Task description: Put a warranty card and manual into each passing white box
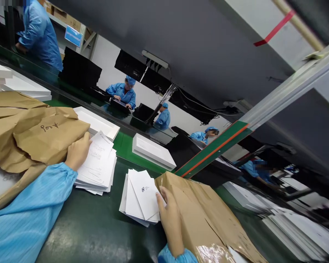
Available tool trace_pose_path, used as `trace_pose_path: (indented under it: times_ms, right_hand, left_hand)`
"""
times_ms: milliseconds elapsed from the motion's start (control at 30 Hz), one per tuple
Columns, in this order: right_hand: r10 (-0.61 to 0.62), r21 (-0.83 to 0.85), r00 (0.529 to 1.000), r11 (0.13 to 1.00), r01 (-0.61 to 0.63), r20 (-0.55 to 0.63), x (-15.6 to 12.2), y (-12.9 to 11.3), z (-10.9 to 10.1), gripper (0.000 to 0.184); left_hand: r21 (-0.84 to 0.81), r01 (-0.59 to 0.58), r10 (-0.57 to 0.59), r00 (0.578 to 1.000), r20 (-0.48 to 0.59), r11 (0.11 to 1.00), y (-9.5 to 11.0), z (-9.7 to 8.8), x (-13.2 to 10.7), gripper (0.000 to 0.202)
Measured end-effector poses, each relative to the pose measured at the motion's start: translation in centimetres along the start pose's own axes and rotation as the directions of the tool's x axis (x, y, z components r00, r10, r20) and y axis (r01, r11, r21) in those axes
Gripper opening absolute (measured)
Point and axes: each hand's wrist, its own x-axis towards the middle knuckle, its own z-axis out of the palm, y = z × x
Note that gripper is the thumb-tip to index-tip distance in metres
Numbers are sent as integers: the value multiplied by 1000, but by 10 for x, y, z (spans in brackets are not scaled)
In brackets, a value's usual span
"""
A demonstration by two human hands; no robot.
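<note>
The right hand (170, 210) curls, partly open, at the edge of the white cards (142, 195); the left hand (79, 152) bends against the leaflet stack (98, 166). Whether either grips, I cannot tell. Beside the right lies a brown packet (199, 210), contents mostly hidden; beside the left, crumpled brown paper (48, 137); beyond, a white box (101, 123).

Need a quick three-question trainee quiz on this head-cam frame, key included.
1. True or false: the brown wrapping beside the left hand bears handwriting.
2. Pick one. The worktop is: A) white, B) dark green, C) red.
3. Which of the person's own hands is nearer the white cards with the small dark logo?

Key:
1. True.
2. B.
3. The right hand.
</note>
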Motion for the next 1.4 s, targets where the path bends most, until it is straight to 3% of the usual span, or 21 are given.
trace_pose_path:
  times_ms: [133, 233, 300, 367, 433, 500, 567, 633, 700, 800, 900, 967, 1033, 1133, 1233, 1300, 1400]
  right_hand:
    - [10, -251, 991, 968, 24, 134, 0, 1, 6, 58]
    - [61, -429, 997, 903, -33, 51, -1, -3, 6, 64]
    - [44, -478, 999, 877, -49, -21, -1, -3, 4, 57]
    - [38, -403, 999, 914, -45, -24, -2, -2, -1, 38]
    - [34, -208, 999, 977, -36, -10, -1, -2, -9, 23]
    - [23, 0, 993, 1000, -23, -114, 0, -8, -16, 19]
    - [12, 129, 950, 991, 30, -313, 2, -24, -21, 18]
    - [-32, 168, 879, 978, 126, -476, 3, -46, -19, 16]
    - [-190, 117, 807, 945, 304, -560, 4, -71, -11, 13]
    - [-521, -52, 679, 811, 582, -517, 2, -100, 13, 18]
    - [-687, -127, 637, 709, 694, -349, -1, -109, 38, 27]
    - [-713, -127, 641, 691, 712, -285, -2, -106, 50, 30]
    - [-714, -108, 655, 692, 714, -248, -3, -99, 56, 31]
    - [-712, -56, 689, 700, 712, -135, -4, -91, 54, 28]
    - [-696, 38, 718, 717, 696, 1, -3, -87, 47, 45]
    - [-625, 126, 780, 771, 625, -45, -1, -84, 43, 55]
    - [-294, 349, 932, 868, 353, -213, 4, -80, 39, 58]
  left_hand:
    - [-82, 99, -101, 995, -12, 992, -2, 0, 5, 29]
    - [-211, 101, -124, 988, -96, 972, -3, -3, 8, 23]
    - [-338, 77, -134, 980, -148, 938, -3, -7, 9, 19]
    - [-479, 59, -156, 974, -165, 876, -2, -12, 10, 16]
    - [-620, 58, -179, 975, -135, 783, 1, -16, 11, 17]
    - [-740, 48, -168, 982, -88, 671, 7, -18, 9, 17]
    - [-800, 23, -135, 988, -73, 600, 17, -20, 5, 16]
    - [-802, 4, -102, 992, -71, 598, 30, -21, -4, 13]
    - [-800, 11, -37, 999, -14, 600, 45, -22, -15, 12]
    - [-897, 12, 114, 991, 69, 442, 63, -23, -31, 16]
    - [-984, 44, 242, 966, 86, 171, 73, -23, -41, 24]
    - [-997, 75, 336, 939, 70, -2, 76, -22, -44, 32]
    - [-993, 92, 407, 912, 54, -75, 78, -19, -44, 37]
    - [-999, 47, 385, 922, 38, -13, 79, -13, -43, 38]
    - [-997, -1, 279, 960, 20, 77, 76, -7, -39, 32]
    - [-993, -1, 234, 972, 26, 115, 73, -5, -37, 28]
    - [-992, 33, 206, 977, 58, 121, 72, -6, -37, 21]
